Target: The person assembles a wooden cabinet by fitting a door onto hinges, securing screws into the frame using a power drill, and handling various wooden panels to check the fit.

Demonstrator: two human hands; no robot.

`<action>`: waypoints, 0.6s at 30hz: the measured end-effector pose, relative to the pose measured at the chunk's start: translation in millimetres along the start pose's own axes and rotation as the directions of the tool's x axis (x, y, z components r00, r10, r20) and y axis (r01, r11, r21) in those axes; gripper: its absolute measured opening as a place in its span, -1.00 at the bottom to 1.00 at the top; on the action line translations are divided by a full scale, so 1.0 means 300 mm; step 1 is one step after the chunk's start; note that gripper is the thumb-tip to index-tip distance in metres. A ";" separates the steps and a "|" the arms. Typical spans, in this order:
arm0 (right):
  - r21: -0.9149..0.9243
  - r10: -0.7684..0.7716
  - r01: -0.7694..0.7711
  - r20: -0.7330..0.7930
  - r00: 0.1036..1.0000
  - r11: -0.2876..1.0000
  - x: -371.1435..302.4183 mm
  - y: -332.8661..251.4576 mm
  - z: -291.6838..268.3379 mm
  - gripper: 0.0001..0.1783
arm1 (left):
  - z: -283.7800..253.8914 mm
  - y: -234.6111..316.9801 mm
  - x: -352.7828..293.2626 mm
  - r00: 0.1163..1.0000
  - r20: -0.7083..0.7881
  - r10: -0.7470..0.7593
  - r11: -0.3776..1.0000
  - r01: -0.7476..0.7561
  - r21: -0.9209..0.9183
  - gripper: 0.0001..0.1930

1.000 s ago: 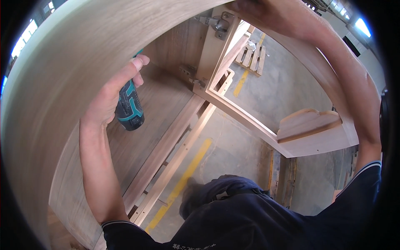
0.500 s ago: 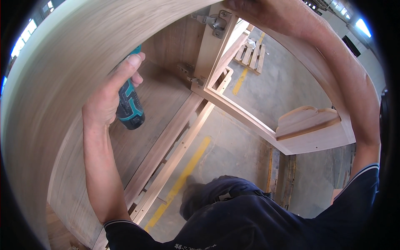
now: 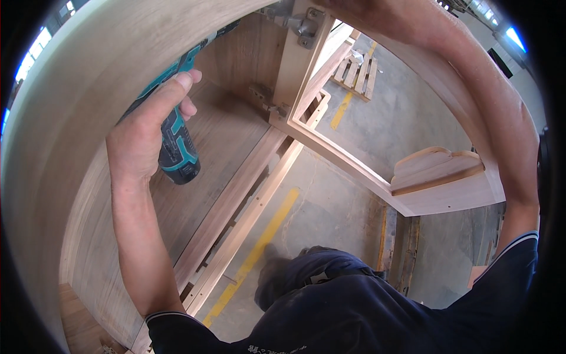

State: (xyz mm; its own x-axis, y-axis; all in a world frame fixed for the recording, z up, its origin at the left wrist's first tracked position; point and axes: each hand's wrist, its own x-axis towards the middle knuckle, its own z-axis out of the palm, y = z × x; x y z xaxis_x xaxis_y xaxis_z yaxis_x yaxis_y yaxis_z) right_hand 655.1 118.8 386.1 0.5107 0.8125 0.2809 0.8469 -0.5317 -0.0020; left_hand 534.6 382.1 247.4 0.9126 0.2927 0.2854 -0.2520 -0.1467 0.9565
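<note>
**Hinge fixing on cabinet door: driver raised, fastening not confirmed**

The left hand [image 3: 144,138] is closed around the grip of a teal and black cordless driver [image 3: 177,127], thumb lying along its body. The tool angles up and away from that hand toward the metal hinge [image 3: 303,23] above it; its tip is hidden against the curved wooden panel [image 3: 71,118], so contact with a screw cannot be confirmed.

The right hand [image 3: 383,15] is raised at the top of the view, beside the hinge. Its fingers are cut off by the frame edge, so whether it grips anything cannot be told; it appears to steady the woodwork there.

Status, as judged: the hinge already sits on the upright door stile [image 3: 295,71], so placement looks done. Whether its screws are driven home is not visible and remains open.

Below the hands, the door frame [image 3: 354,171] runs out to a shaped rail [image 3: 436,168]. Further down lies a concrete floor [image 3: 330,212] with a yellow line [image 3: 259,248], and a wooden pallet [image 3: 356,71] beyond the hinge.
</note>
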 end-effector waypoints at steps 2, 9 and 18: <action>0.036 -0.026 0.026 0.015 1.000 0.999 0.002 0.003 -0.002 -0.80 | -0.002 -0.001 0.004 1.000 0.015 -0.006 1.000 0.006 0.009 -0.72; -0.087 -0.050 0.041 -0.104 0.993 0.995 -0.039 -0.096 -0.004 -0.77 | -0.013 -0.001 0.011 0.999 0.030 -0.019 0.999 0.018 0.050 -0.71; 0.016 -0.060 0.061 -0.021 0.998 0.998 -0.008 -0.028 -0.011 -0.74 | -0.017 -0.001 0.008 0.997 0.030 -0.077 0.996 0.078 -0.044 -0.65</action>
State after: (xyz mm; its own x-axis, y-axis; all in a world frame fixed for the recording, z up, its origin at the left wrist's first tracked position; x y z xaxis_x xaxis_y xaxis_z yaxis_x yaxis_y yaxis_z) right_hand 646.4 120.5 388.8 0.4554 0.8379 0.3010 0.8787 -0.4774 -0.0007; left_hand 535.2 387.7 248.0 0.9385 0.2745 0.2093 -0.1940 -0.0822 0.9776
